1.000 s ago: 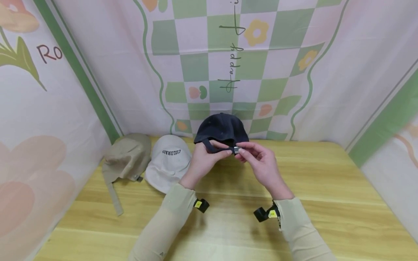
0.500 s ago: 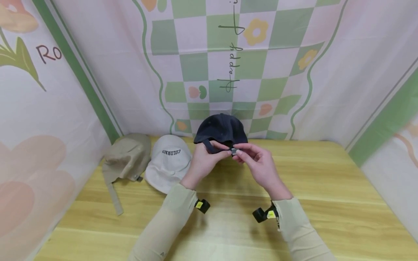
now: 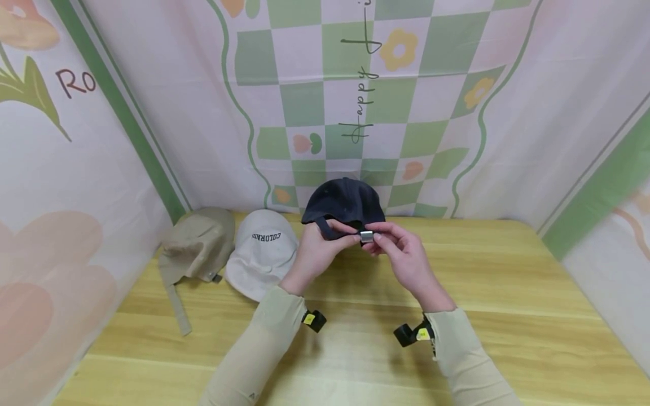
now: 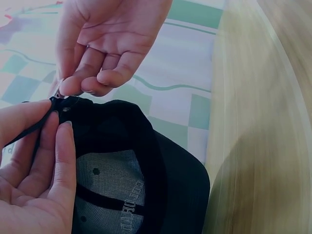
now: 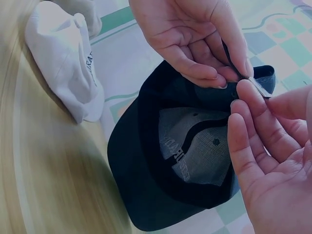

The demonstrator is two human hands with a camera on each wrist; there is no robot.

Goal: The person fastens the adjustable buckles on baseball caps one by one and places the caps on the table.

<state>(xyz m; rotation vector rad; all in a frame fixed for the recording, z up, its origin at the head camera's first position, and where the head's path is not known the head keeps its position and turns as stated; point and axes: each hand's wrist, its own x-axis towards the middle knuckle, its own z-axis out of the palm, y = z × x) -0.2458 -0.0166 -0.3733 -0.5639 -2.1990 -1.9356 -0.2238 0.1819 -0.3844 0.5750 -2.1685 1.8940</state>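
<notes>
A dark navy baseball cap [image 3: 342,200] is held at the back of the table, its rear opening facing me. My left hand [image 3: 320,248] pinches the cap's dark back strap [image 4: 30,127] between thumb and fingers. On the strap's other side, my right hand [image 3: 406,254] pinches the small silver buckle [image 3: 367,237] between thumb and forefinger. Fingertips of both hands nearly meet there. In the right wrist view the cap's grey mesh lining [image 5: 200,141] and dark brim [image 5: 122,170] show below the hands. The far side of the crown is hidden.
To the left on the wooden table [image 3: 508,316] lie a white cap [image 3: 261,254] with dark lettering and a khaki cap [image 3: 200,242] whose loose strap [image 3: 178,307] hangs toward me. A patterned cloth [image 3: 350,101] rises behind the table's far edge.
My right hand has shifted slightly left, toward the left fingertips. More of the silver buckle's face shows now. The cap's right side has drawn in a little; the other caps stay put.
</notes>
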